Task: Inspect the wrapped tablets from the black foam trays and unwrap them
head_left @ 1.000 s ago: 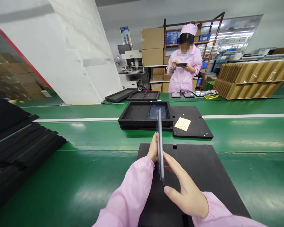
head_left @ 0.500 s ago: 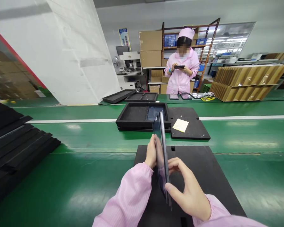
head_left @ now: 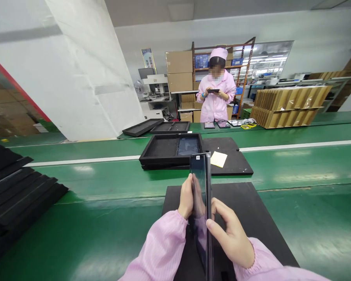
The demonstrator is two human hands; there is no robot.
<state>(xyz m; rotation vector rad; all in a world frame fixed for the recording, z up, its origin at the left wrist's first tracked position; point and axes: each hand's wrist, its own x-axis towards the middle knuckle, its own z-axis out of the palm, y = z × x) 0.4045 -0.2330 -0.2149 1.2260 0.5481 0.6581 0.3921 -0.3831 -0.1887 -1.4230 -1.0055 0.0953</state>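
A dark tablet (head_left: 199,187) stands on edge between my two hands, its glossy screen turned left and its metal side edge toward me. My left hand (head_left: 186,197) holds it from the left, with part of the fingers hidden behind the screen's edge. On the other side, my right hand (head_left: 229,230) grips the tablet's side, thumb on the near edge and fingers curled at the back. Beneath both hands lies a flat black foam board (head_left: 248,218). Beyond it sits a black foam tray (head_left: 162,147) with a dark screened device (head_left: 188,146) in its right compartment.
A yellow note (head_left: 218,159) lies on a second black board (head_left: 236,156). Black foam trays (head_left: 20,199) are stacked at left. Across the green bench, a person in pink (head_left: 216,91) holds a dark device, near several tablets and cardboard dividers (head_left: 289,105).
The tablet has turned so that more of its screen faces me. My view has shifted slightly right and up. Both hands keep hold of the tablet.
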